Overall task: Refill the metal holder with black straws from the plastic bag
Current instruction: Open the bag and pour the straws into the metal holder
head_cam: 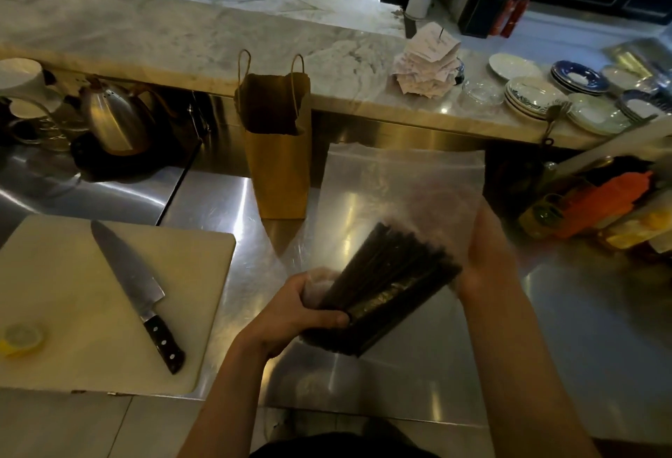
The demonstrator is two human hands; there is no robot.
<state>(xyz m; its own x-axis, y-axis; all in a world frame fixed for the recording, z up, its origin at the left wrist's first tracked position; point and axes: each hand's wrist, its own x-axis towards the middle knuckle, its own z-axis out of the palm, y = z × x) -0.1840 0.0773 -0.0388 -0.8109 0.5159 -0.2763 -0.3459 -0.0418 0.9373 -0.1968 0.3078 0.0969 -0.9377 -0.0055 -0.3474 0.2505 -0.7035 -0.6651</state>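
A clear plastic bag (400, 181) is held upright above the steel counter, its open top pointing away from me. A thick bundle of black straws (389, 283) lies slanted in its lower part. My left hand (302, 308) grips the bottom of the bundle through the plastic. My right hand (487, 257) holds the bag's right side beside the straw tips. No metal holder can be made out in this view.
A white cutting board (72, 312) with a large knife (134, 290) and a lemon piece (22, 339) lies at left. A brown paper bag (280, 166) stands behind, a kettle (112, 119) far left. Plates (534, 97), receipts (425, 61) and orange containers (600, 203) crowd the right.
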